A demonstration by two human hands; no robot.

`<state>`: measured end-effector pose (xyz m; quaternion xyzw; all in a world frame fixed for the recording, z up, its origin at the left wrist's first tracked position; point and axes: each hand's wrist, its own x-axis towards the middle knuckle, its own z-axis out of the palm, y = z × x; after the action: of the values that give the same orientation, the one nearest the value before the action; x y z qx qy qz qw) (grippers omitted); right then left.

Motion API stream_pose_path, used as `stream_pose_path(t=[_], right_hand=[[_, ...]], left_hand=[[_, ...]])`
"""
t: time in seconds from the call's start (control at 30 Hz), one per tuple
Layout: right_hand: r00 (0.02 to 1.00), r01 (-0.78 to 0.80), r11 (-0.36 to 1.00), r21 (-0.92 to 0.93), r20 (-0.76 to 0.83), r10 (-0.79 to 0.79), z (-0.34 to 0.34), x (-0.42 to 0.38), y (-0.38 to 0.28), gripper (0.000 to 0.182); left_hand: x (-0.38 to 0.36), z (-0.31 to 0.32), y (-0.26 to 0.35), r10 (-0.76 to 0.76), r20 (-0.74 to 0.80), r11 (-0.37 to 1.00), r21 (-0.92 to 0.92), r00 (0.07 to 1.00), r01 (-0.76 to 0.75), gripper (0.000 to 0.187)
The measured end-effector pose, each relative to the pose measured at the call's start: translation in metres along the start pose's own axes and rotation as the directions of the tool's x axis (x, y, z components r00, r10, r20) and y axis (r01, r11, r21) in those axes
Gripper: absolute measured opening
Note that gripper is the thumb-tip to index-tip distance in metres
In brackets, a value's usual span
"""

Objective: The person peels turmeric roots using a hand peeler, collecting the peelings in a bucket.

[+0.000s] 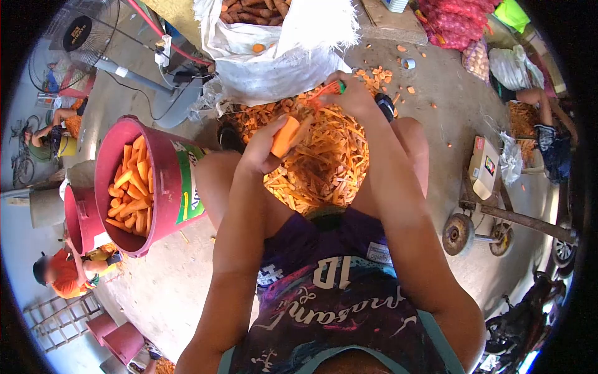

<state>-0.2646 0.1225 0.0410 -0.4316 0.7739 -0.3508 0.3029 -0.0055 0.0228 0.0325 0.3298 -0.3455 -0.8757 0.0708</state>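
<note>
My left hand (265, 147) is closed around a thick, bright orange peeled carrot (285, 136), its end pointing up and away from me. In my right hand (351, 97) is a peeler (328, 92) with red-orange and green parts, held a little beyond the carrot and to its right. The fingers hide part of the peeler's handle. Under both hands, between my knees, lies a wide heap of carrot peelings (324, 165). To my left stands a red bucket (104, 140) with many peeled carrots (132, 190) inside.
A white sack (274, 75) of unpeeled carrots (252, 12) stands ahead. A fan (134, 75) is at the front left. On the right are a hand trolley (498, 215) and a carton (484, 167). Other people sit at both sides, including a person in orange (67, 274).
</note>
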Motion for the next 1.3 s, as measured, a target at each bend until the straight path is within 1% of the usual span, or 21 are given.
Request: stream_pose_path(t=[0.1,0.17,0.2,0.23,0.27,0.4,0.43,0.47,0.53,0.67,0.73,0.77,0.83,0.93,0.97,1.0,1.07,1.1,1.17,1.23,1.3], right_hand=[[0.998,0.001,1.000,-0.020,-0.057,-0.002,0.005,0.010,0.010,0.059],[0.997,0.062,0.998,-0.016,0.051,-0.061,0.010,-0.008,-0.022,0.058],[0.997,0.065,0.998,-0.022,0.052,-0.063,0.019,-0.016,-0.031,0.058],[0.984,0.167,0.986,-0.011,0.064,-0.166,0.029,-0.025,-0.037,0.057],[0.961,0.266,0.964,0.004,0.074,-0.265,0.035,-0.030,-0.040,0.057],[0.975,0.199,0.970,0.137,0.074,-0.211,0.031,-0.012,-0.018,0.055],[0.967,0.254,0.967,0.000,-0.002,-0.254,0.030,-0.008,-0.014,0.051],[0.968,0.253,0.968,-0.001,-0.003,-0.253,0.025,-0.004,-0.008,0.051],[0.997,0.074,0.995,0.067,-0.006,-0.074,0.007,0.000,-0.006,0.058],[1.000,-0.017,0.996,0.088,-0.016,0.018,-0.004,0.000,-0.010,0.058],[0.999,0.027,0.999,-0.024,0.023,-0.027,0.004,-0.005,-0.017,0.060],[0.999,0.029,0.999,-0.026,0.029,-0.028,0.014,-0.012,-0.021,0.060],[0.957,0.289,0.957,-0.020,0.043,-0.288,0.033,-0.028,-0.031,0.066],[0.974,0.185,0.982,0.029,0.130,-0.188,0.021,-0.028,-0.042,0.071],[0.959,0.275,0.958,0.084,0.047,-0.280,0.024,-0.020,-0.025,0.068],[0.959,0.275,0.957,0.087,0.042,-0.280,0.019,-0.013,-0.017,0.068],[0.986,0.157,0.987,-0.043,-0.049,-0.159,0.009,-0.002,-0.004,0.064],[0.999,0.040,0.998,-0.038,-0.021,-0.041,0.001,0.002,-0.005,0.061],[0.998,0.053,0.998,-0.041,-0.037,-0.054,-0.004,0.001,-0.007,0.059],[0.997,0.064,0.997,-0.047,-0.044,-0.066,0.001,-0.009,-0.013,0.057],[0.974,0.220,0.975,-0.032,-0.039,-0.221,0.018,-0.024,-0.023,0.055]], left_hand=[[-0.001,-0.010,0.001,0.006,-0.017,0.999,-0.039,1.000,-0.007,0.036],[0.012,-0.023,-0.007,0.043,-0.037,0.994,-0.104,0.998,-0.046,0.036],[0.018,-0.026,-0.011,0.070,-0.055,0.983,-0.167,0.996,-0.078,0.036],[0.016,0.000,-0.007,0.049,-0.238,0.976,-0.197,0.970,-0.097,0.036],[0.015,0.005,-0.006,0.045,-0.237,0.975,-0.200,0.970,-0.094,0.036],[0.013,0.000,-0.005,0.035,-0.075,0.987,-0.154,0.997,-0.047,0.034],[0.013,-0.003,-0.005,0.029,-0.012,0.994,-0.104,1.000,-0.030,0.034],[0.012,-0.006,-0.006,0.029,-0.011,0.994,-0.105,1.000,-0.030,0.034],[0.009,-0.005,-0.006,0.044,-0.010,0.998,-0.053,0.999,-0.044,0.034],[0.007,-0.002,-0.007,0.036,-0.011,0.995,-0.096,0.999,-0.037,0.034],[0.013,-0.009,-0.010,0.084,-0.152,0.993,-0.070,0.985,-0.096,0.035],[0.016,-0.012,-0.012,0.085,-0.156,0.992,-0.075,0.984,-0.098,0.035],[0.018,-0.004,-0.011,0.073,-0.147,0.989,-0.117,0.986,-0.091,0.037],[0.017,0.007,-0.007,0.065,-0.090,0.980,-0.180,0.994,-0.080,0.036],[0.015,0.009,-0.005,0.062,-0.088,0.981,-0.176,0.994,-0.077,0.036],[0.012,0.008,-0.003,0.043,-0.070,0.990,-0.128,0.997,-0.052,0.036],[0.004,0.009,-0.002,0.022,-0.056,0.996,-0.082,0.998,-0.027,0.035],[0.000,0.011,-0.001,0.026,-0.034,0.999,-0.046,0.999,-0.028,0.034],[0.000,0.010,0.001,0.032,-0.010,0.999,-0.010,0.999,-0.032,0.033],[0.009,-0.008,-0.007,0.125,0.028,0.989,-0.078,0.992,-0.122,0.035],[0.028,-0.032,-0.013,0.112,-0.028,0.982,-0.150,0.993,-0.115,0.035]])
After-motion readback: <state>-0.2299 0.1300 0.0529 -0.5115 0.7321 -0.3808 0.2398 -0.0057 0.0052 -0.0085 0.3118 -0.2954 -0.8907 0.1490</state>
